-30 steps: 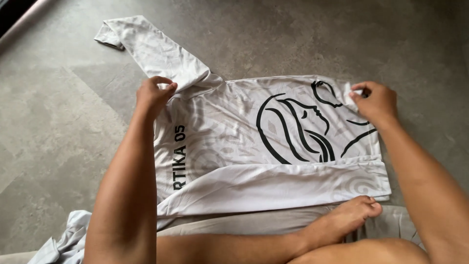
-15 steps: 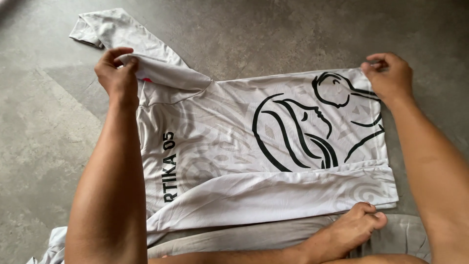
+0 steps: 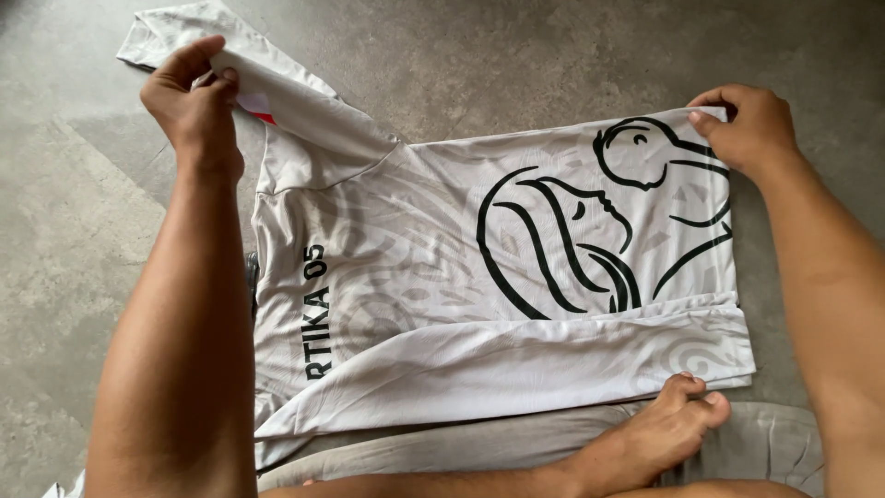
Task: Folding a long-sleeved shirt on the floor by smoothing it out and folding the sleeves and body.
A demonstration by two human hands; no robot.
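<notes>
Both hands, left hand [image 3: 195, 100] and right hand [image 3: 749, 129], pinch a white jersey [image 3: 442, 277].

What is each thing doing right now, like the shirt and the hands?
shirt: spread flat on the floor, near sleeve folded across its lower edge, print facing up
far sleeve: stretched out past the shoulder, not folded in
left hand: grip shut on the shirt by the shoulder
right hand: grip shut on the shirt's hem corner
foot: bare, resting at the shirt's near edge
floor: grey, bare concrete
</notes>
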